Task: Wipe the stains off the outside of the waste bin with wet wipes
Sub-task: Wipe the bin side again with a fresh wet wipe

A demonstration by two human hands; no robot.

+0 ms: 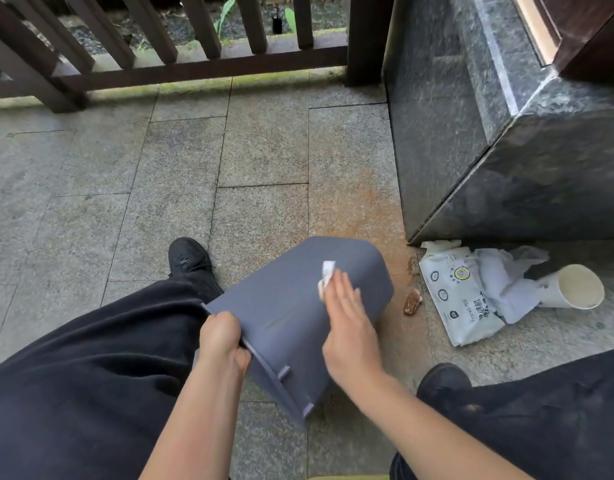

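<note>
A grey-blue plastic waste bin [291, 306] lies tipped on its side between my legs, its base pointing away from me. My left hand [222, 341] grips the bin's rim at the near left, fingers curled over the edge. My right hand [347, 327] lies flat on the bin's upper side with fingers straight, pressing a white wet wipe [327, 275] against the plastic; the wipe sticks out past my fingertips.
A white pack of wet wipes [454, 292] lies on the stone floor to the right, beside crumpled tissues [506, 278] and a tipped paper cup [572, 287]. A small brown scrap [412, 303] lies near the bin. A dark granite block [506, 150] stands right; wooden railing [167, 53] behind.
</note>
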